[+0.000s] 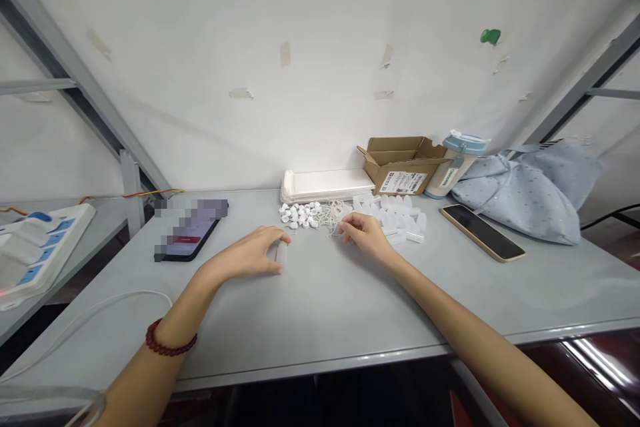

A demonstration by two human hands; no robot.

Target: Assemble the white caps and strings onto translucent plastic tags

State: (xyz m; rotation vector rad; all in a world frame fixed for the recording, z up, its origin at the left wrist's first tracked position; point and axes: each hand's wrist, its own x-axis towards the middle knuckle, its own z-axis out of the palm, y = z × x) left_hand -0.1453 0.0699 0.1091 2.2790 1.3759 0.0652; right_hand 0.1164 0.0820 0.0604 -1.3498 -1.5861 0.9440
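My left hand [255,252] is curved around a small translucent plastic tube [282,255], thumb at its near end and fingertips at its far end. My right hand [366,235] is closed in a pinch at the edge of a bundle of thin white strings [329,215]; a strand seems to be between thumb and forefinger. To the left of the strings is a pile of small white plastic caps [300,215]. Behind and right of my right hand lie several translucent plastic tubes [400,215], partly hidden by the hand.
Behind the piles are a stack of flat white boxes [330,181], an open cardboard box [400,163] and a tumbler [456,163]. A phone [483,232] and cloth bag [525,197] lie right. Another phone [193,237], a white cable [120,295] and a power strip [45,247] are left.
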